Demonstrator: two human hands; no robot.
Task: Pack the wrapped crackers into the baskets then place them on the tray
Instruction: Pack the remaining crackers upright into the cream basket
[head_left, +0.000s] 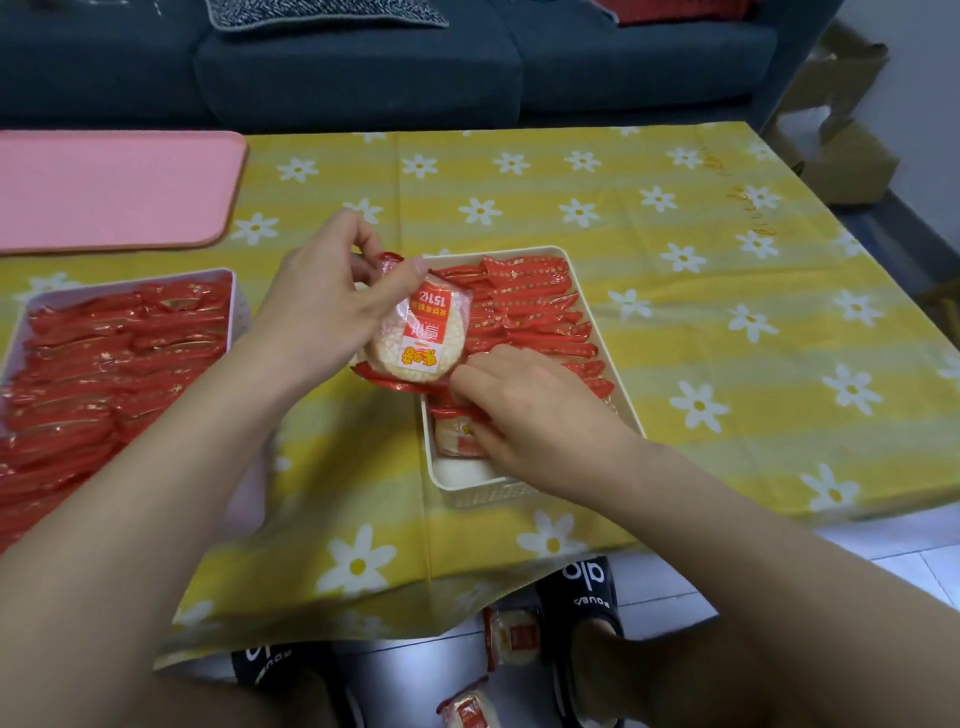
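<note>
Packing was far along: the left basket was full of packs, the cream basket right of it was packed except its near end, and the pink tray beyond the left basket held nothing yet. Left hand pinched a cracker over the cream basket's left rim; right hand reached into its near end, fingers curled on the packs there. Two or three packs lay on the floor below the cream basket, so probably more to load before traying.

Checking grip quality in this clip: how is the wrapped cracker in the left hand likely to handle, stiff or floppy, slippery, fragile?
The wrapped cracker probably stays stiff: the left hand pinches only its top edge, yet the disc does not droop. Its glossy wrapper looks slippery, so a light pinch may slide. The puffed, thin disc seems light and likely snaps if squeezed.
</note>
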